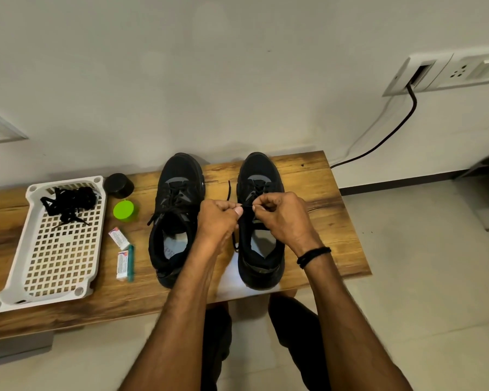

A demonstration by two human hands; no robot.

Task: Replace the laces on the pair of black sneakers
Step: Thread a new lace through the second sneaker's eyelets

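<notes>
Guessing I'm about halfway: left sneaker point(181, 170) looks laced on the tabletop point(322, 193), while left hand point(218, 218) and right hand point(280, 213) each keep a pinching grip on the black lace point(229, 190) over the right sneaker point(261, 170).

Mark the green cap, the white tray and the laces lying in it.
green cap point(124, 210): head view, centre of its top face.
tray point(19, 244): head view, on its left rim.
laces point(68, 203): head view, middle of the tangled bundle.
</notes>
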